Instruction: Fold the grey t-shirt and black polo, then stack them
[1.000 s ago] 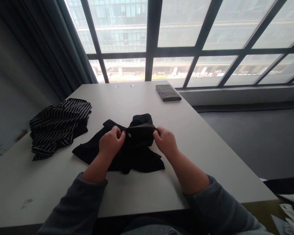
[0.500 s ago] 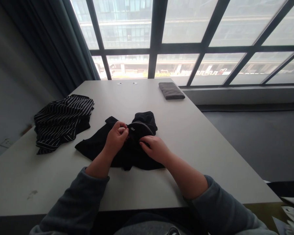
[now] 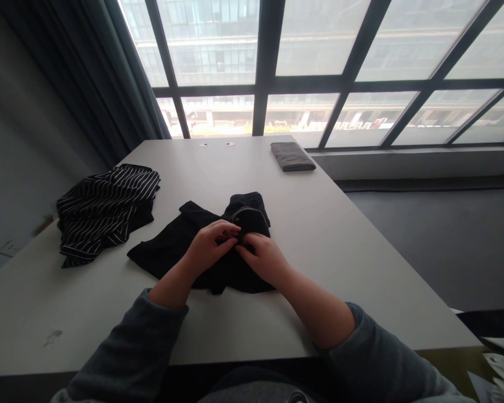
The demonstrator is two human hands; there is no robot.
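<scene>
A black garment (image 3: 168,240) lies crumpled on the white table in front of me, its exact kind not clear. A raised, curved band of it, like a collar or waistband, stands up just beyond my fingers. My left hand (image 3: 212,246) pinches the cloth at this band with thumb and fingers together. Close beside it, my right hand (image 3: 262,254) is closed on the same garment, thumb nearly touching the left one. Some of the fingertips are hidden in the dark fabric.
On the left of the white table (image 3: 340,280) lies a crumpled black-and-white striped garment (image 3: 105,207). A folded grey cloth (image 3: 293,157) rests near the far right edge. Two small white discs (image 3: 230,144) are at the far edge. Windows stand beyond, with a dark curtain (image 3: 79,73) at left.
My left hand has moved right along the band, close to my right hand. The raised band has shifted slightly right, and the pale label seen inside it before is hidden.
</scene>
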